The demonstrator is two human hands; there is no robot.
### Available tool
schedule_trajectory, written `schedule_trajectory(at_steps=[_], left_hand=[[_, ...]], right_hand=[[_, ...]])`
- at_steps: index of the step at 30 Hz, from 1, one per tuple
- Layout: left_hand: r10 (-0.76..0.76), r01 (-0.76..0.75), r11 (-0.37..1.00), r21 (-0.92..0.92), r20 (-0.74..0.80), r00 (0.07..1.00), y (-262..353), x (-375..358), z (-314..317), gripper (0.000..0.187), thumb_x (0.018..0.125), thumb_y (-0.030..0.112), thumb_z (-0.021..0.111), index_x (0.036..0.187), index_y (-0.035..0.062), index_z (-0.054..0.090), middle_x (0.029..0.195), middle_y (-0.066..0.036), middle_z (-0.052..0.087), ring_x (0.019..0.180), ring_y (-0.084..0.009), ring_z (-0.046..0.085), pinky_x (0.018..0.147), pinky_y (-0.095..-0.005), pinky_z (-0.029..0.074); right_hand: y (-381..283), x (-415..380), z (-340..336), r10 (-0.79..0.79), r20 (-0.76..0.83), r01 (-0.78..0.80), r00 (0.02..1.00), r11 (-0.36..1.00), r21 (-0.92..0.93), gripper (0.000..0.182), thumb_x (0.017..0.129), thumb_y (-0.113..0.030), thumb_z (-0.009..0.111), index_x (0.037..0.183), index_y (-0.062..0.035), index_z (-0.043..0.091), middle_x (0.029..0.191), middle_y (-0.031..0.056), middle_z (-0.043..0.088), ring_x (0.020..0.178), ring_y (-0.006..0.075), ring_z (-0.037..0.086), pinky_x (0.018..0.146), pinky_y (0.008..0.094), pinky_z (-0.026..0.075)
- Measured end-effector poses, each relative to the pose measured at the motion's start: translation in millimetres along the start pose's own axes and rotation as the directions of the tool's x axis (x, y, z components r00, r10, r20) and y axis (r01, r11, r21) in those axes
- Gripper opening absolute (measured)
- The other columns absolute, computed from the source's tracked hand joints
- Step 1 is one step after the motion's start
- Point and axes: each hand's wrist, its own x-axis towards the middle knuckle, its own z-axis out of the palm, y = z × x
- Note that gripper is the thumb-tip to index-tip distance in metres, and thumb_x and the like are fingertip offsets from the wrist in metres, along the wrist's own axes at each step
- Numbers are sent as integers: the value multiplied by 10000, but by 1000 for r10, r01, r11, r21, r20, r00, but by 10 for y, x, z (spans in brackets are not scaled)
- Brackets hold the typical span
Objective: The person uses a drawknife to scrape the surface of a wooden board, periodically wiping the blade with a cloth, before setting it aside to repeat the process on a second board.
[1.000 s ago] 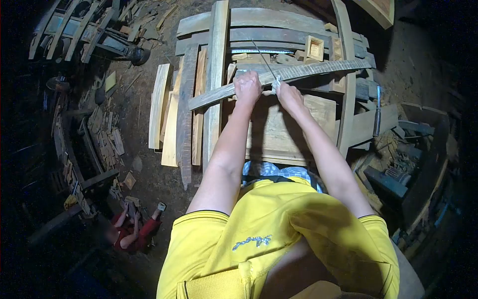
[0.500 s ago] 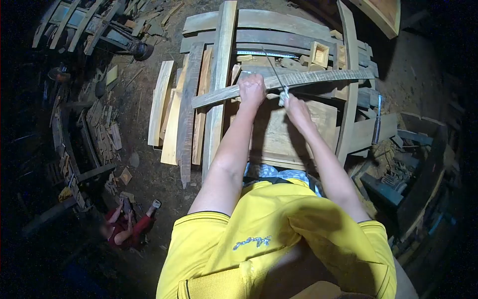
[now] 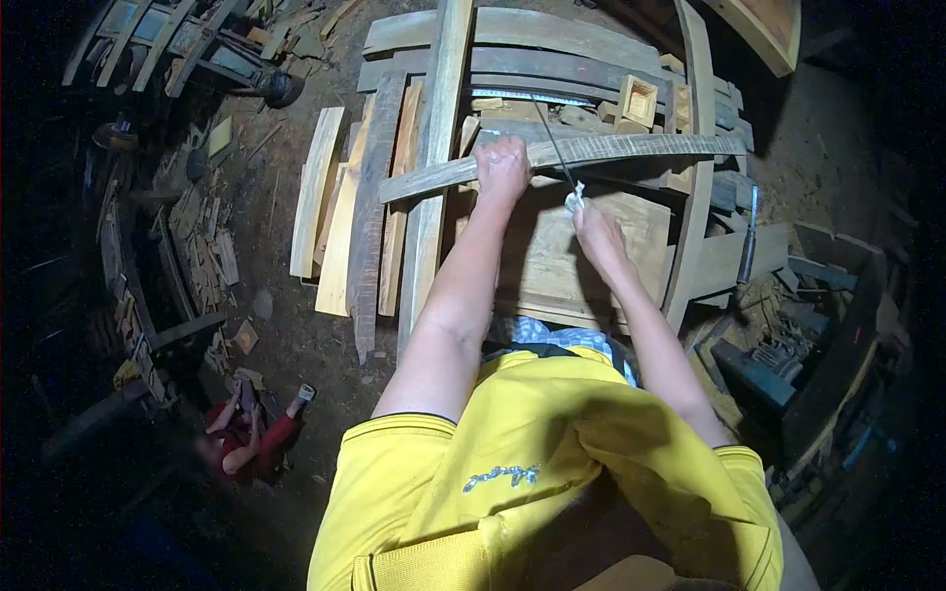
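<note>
A long, slightly curved wooden strip with many cross marks lies across two upright-running planks, the left plank and the right plank. My left hand is closed around the strip left of its middle. In my right hand is the pale, wrapped-looking handle of a thin saw-like tool. Its narrow dark blade crosses the strip just right of my left hand and points up and away. Below the strip is a flat wooden panel.
Curved boards lie beyond the strip, with a small wooden box on them. More boards rest at the left. A long-handled tool lies at the right. A person in red sits low at the lower left.
My right hand has moved slightly down and right, towards my body, drawing the thin tool with it. My left hand stays on the strip.
</note>
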Motion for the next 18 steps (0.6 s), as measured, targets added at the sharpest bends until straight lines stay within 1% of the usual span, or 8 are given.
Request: schedule_trajectory(at_steps=[3, 5, 7, 9, 11, 12, 14, 18], left_hand=[[17, -17, 1000, 10, -27, 999, 20, 18, -1, 154, 708, 145, 570, 838, 64, 584, 823, -126, 628, 789, -284, 614, 691, -430, 429], [-1, 1, 1000, -22, 27, 1000, 25, 22, -50, 156, 705, 153, 577, 834, 66, 582, 805, -123, 626, 763, -285, 615, 682, -429, 427], [3, -3, 1000, -14, 19, 1000, 9, 39, -42, 153, 704, 154, 578, 831, 67, 582, 799, -122, 626, 753, -284, 615, 676, -426, 428], [4, -3, 1000, -16, 17, 1000, 16, 48, -26, 151, 704, 155, 578, 827, 68, 581, 794, -121, 627, 743, -284, 615, 670, -424, 429], [25, -25, 1000, 0, -3, 1000, 6, 30, -24, 136, 702, 155, 579, 806, 67, 581, 770, -121, 627, 731, -283, 616, 656, -420, 435], [20, -20, 1000, -2, 2, 1000, -3, 24, -8, 136, 702, 155, 579, 806, 67, 581, 770, -121, 627, 731, -283, 616, 656, -420, 435], [24, -23, 1000, 21, -47, 999, 2, 19, 20, 130, 700, 154, 579, 796, 67, 589, 759, -119, 630, 725, -277, 617, 649, -418, 441], [40, -39, 999, 13, -55, 998, 20, 32, -23, 124, 704, 146, 572, 798, 69, 596, 765, -118, 635, 726, -274, 617, 652, -419, 444]], right_hand=[[-122, 247, -49, 6, 13, -5, 1000, 1000, -26, 297, 892, -273, 384, 989, -56, 563, 872, 265, 605, 872, 431, 577, 756, 518, 434], [-192, 476, -16, -26, 0, 26, 1000, 1000, -9, 301, 890, -269, 389, 970, -46, 576, 890, 265, 606, 878, 430, 578, 759, 511, 437], [-253, 545, -20, -4, 10, 5, 1000, 998, -64, 302, 888, -264, 392, 956, -41, 585, 902, 267, 604, 875, 428, 581, 762, 509, 439], [-184, 345, -35, -6, 14, 7, 1000, 998, -70, 309, 891, -266, 388, 969, -40, 583, 916, 275, 599, 883, 422, 581, 773, 502, 442], [-121, 55, -63, 46, 46, -49, 998, 997, 65, 314, 887, -263, 396, 975, -26, 582, 918, 281, 596, 892, 423, 580, 781, 500, 445], [-95, 43, -50, 47, 53, -50, 997, 997, 61, 314, 887, -263, 396, 975, -26, 582, 918, 281, 596, 892, 423, 580, 781, 500, 445], [-35, -12, -17, 23, 16, -24, 1000, 1000, 18, 326, 893, -279, 388, 990, -29, 573, 914, 277, 599, 896, 421, 579, 785, 502, 442], [-170, 553, 22, -12, 42, 15, 999, 998, -61, 341, 900, -308, 371, 1004, -45, 563, 910, 276, 598, 893, 424, 577, 782, 509, 437]])
